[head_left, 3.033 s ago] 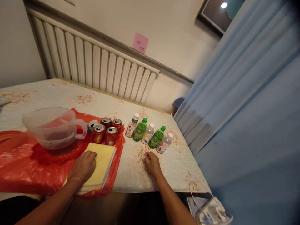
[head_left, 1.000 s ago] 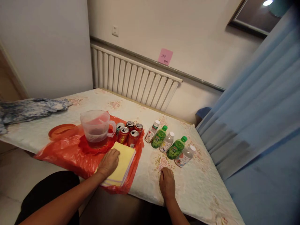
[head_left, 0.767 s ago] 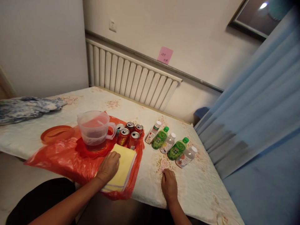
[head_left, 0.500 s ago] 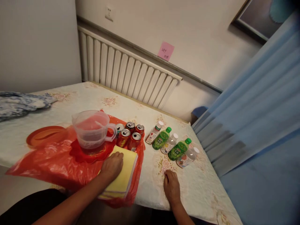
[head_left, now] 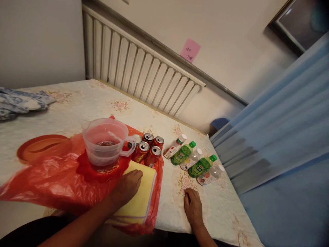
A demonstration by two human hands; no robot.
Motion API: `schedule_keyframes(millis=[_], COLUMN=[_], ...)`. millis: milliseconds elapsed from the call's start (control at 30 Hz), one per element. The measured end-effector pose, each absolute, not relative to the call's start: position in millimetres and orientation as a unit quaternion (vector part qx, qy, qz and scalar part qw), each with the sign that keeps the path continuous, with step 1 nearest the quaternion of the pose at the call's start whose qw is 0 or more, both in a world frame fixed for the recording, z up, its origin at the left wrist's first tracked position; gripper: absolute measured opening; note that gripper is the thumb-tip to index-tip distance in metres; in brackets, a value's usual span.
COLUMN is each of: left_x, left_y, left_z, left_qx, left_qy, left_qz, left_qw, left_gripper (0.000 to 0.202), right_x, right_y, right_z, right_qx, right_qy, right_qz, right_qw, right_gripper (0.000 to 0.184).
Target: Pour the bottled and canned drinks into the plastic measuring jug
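My left hand lies flat with loosely spread fingers on a folded yellow cloth, which rests on a red plastic bag. My right hand rests palm down on the floral tablecloth, fingers loosely curled, holding nothing. Just beyond the cloth stand several red drink cans. A clear plastic jug with a handle sits on a red mat left of the cans. Several small bottles, two of them green, stand in a row beyond my right hand.
A red round lid or plate lies at the left on the table. A blue patterned garment is at the far left edge. A white radiator runs behind the table; a blue curtain hangs at the right.
The view has shifted and tilted, so everything appears slightly lower and nearer. Both hands have stayed where they were, left on the yellow cloth, right on the tablecloth.
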State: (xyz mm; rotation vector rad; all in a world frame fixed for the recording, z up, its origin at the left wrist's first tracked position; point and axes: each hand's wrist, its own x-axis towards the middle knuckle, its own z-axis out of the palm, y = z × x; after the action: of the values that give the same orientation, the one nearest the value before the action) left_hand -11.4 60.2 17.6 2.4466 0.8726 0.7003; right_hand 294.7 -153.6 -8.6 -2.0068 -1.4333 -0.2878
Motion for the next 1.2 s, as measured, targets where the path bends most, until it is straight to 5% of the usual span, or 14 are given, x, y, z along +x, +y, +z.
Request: schedule_keyframes(millis=[167,500,967,1200], left_x=[-11,-12,-16,-13], left_y=[56,58,60,60], left_z=[16,14,18,17], left_qx=[0.855,0.824,0.807,0.756], left_qy=[0.297,0.29,0.288,0.304], left_qz=[0.295,0.332,0.355,0.387], left_qw=[0.305,0.355,0.373,0.432], left_gripper=[0.02,0.014,0.012,0.017], right_x=[266,187,159,164], right_y=[-112,28,63,44], right_z=[5,41,61,88], right_qx=[-0.776,-0.728,-0.75,-0.741], right_qy=[-0.492,-0.476,-0.456,-0.447], right_qz=[-0.079,0.011,-0.066,-0.041], right_qw=[0.386,0.494,0.475,0.5], right_gripper=[0.023,0.069,0.049,0.064])
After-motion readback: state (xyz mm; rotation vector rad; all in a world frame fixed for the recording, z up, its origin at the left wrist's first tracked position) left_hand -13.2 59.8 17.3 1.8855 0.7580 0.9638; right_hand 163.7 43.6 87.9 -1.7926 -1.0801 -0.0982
